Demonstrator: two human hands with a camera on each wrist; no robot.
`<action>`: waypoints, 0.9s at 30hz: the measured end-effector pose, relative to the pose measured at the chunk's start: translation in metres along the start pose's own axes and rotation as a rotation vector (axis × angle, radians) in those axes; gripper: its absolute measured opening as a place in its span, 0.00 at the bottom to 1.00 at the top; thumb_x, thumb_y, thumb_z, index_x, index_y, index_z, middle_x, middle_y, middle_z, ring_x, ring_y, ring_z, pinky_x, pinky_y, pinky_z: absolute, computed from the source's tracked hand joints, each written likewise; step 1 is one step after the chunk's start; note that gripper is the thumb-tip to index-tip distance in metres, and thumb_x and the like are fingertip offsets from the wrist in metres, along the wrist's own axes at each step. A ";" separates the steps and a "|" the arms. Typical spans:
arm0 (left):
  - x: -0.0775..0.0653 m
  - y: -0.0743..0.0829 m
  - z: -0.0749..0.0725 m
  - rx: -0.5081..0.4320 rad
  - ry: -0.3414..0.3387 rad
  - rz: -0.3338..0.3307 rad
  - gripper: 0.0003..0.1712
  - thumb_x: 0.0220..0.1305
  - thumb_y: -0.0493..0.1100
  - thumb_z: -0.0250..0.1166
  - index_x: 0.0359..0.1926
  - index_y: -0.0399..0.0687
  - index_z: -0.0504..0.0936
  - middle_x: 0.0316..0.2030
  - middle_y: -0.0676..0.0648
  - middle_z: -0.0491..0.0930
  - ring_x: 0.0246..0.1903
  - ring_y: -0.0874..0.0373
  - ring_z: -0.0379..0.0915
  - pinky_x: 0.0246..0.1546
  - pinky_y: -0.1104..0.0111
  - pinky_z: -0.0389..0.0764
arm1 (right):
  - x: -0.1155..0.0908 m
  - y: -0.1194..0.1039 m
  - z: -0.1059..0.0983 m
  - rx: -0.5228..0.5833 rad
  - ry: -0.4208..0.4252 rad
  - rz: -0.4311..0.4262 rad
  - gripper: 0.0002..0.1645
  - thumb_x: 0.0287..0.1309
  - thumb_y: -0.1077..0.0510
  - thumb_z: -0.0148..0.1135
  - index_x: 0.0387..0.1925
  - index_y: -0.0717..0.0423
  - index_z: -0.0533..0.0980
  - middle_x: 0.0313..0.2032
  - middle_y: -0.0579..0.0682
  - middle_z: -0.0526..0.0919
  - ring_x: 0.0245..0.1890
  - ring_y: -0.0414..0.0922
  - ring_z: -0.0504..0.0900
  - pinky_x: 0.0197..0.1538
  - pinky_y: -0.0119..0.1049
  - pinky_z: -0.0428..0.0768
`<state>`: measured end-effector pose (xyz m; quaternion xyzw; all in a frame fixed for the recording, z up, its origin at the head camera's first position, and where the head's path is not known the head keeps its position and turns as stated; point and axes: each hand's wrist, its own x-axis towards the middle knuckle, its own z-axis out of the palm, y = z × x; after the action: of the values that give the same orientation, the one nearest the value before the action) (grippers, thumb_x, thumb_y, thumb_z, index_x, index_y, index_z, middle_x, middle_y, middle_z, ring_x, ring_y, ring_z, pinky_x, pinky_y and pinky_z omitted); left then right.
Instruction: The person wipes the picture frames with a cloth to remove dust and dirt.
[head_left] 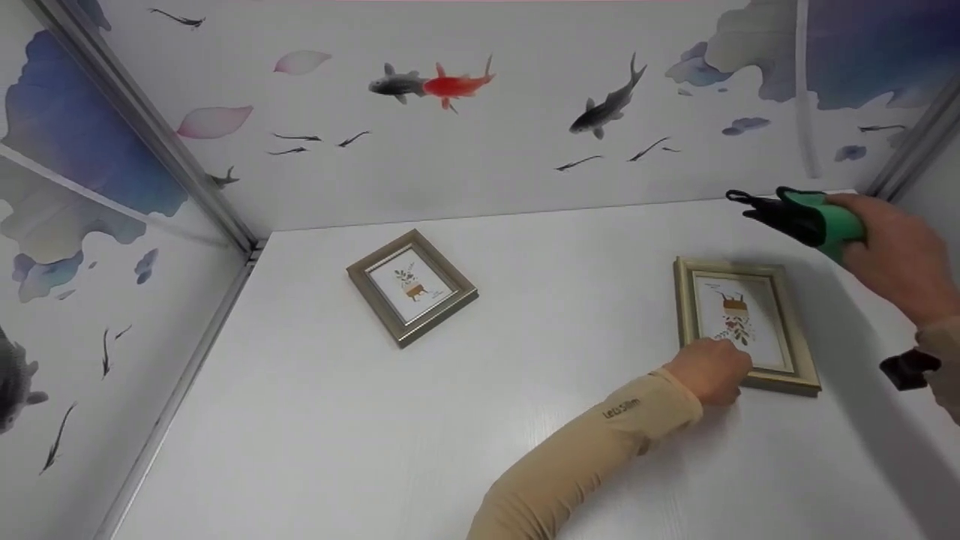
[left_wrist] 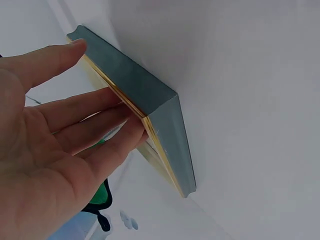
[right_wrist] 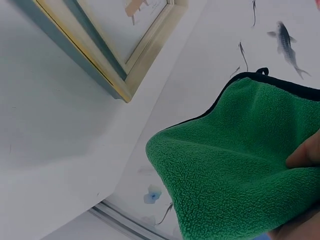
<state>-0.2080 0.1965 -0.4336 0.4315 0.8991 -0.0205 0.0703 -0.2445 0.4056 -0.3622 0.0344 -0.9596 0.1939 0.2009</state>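
Observation:
In the head view, my left hand is at the near-left corner of a gold picture frame lying on the white table. The left wrist view shows my thumb at the frame's outer edge and my fingers bent over its front, the fingertips hidden. My right hand holds a green cloth with black trim, raised above the frame's far-right side. Fuzzy green cloth fills much of the right wrist view, pinched under my thumb. The framed plant picture appears upside down.
A second picture frame, bronze-toned, lies turned at an angle on the table's left side. White panels printed with fish and petals stand along the back and left. Metal edging runs down the left side of the white tabletop.

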 end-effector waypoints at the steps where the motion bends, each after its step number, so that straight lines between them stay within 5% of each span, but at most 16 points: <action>1: 0.001 0.001 -0.001 -0.002 -0.002 -0.006 0.05 0.64 0.48 0.65 0.41 0.58 0.84 0.33 0.61 0.82 0.27 0.69 0.70 0.33 0.78 0.74 | 0.000 -0.001 0.000 -0.002 0.004 0.000 0.28 0.55 0.77 0.42 0.60 0.71 0.67 0.53 0.77 0.68 0.40 0.71 0.69 0.43 0.66 0.65; 7: -0.008 -0.012 -0.006 -0.075 -0.030 -0.024 0.08 0.66 0.48 0.63 0.44 0.56 0.83 0.37 0.58 0.80 0.31 0.69 0.71 0.33 0.79 0.74 | 0.001 -0.005 0.000 0.004 0.012 -0.005 0.27 0.56 0.77 0.42 0.59 0.71 0.67 0.52 0.77 0.69 0.42 0.71 0.69 0.44 0.67 0.65; 12: -0.037 -0.062 -0.018 -0.124 -0.018 -0.093 0.10 0.66 0.48 0.63 0.44 0.51 0.82 0.39 0.54 0.79 0.34 0.65 0.72 0.34 0.74 0.77 | 0.000 -0.009 0.000 -0.008 -0.002 -0.022 0.27 0.58 0.76 0.46 0.61 0.69 0.67 0.54 0.77 0.68 0.41 0.71 0.70 0.41 0.65 0.66; 19: -0.087 -0.166 -0.034 -0.162 0.028 -0.366 0.14 0.66 0.48 0.63 0.42 0.41 0.81 0.39 0.45 0.80 0.39 0.53 0.77 0.40 0.61 0.80 | -0.002 -0.006 -0.003 0.000 0.004 -0.036 0.29 0.56 0.77 0.44 0.61 0.69 0.67 0.54 0.77 0.68 0.40 0.70 0.70 0.40 0.64 0.66; 24: -0.139 -0.233 -0.027 -0.265 -0.006 -0.609 0.19 0.63 0.47 0.66 0.47 0.37 0.79 0.46 0.39 0.77 0.48 0.43 0.74 0.50 0.50 0.75 | -0.003 -0.006 -0.001 0.001 0.004 -0.036 0.29 0.55 0.77 0.44 0.61 0.68 0.67 0.54 0.77 0.69 0.38 0.69 0.70 0.40 0.64 0.65; 27: -0.175 -0.263 -0.016 -0.287 -0.007 -0.755 0.29 0.62 0.44 0.65 0.59 0.32 0.72 0.57 0.30 0.70 0.59 0.33 0.63 0.56 0.41 0.66 | -0.004 -0.006 0.001 0.013 -0.010 -0.033 0.29 0.55 0.77 0.43 0.61 0.69 0.67 0.54 0.76 0.69 0.39 0.68 0.69 0.40 0.64 0.65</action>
<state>-0.3067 -0.1017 -0.3990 0.0568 0.9879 0.0796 0.1204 -0.2407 0.3996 -0.3621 0.0524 -0.9587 0.1963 0.1989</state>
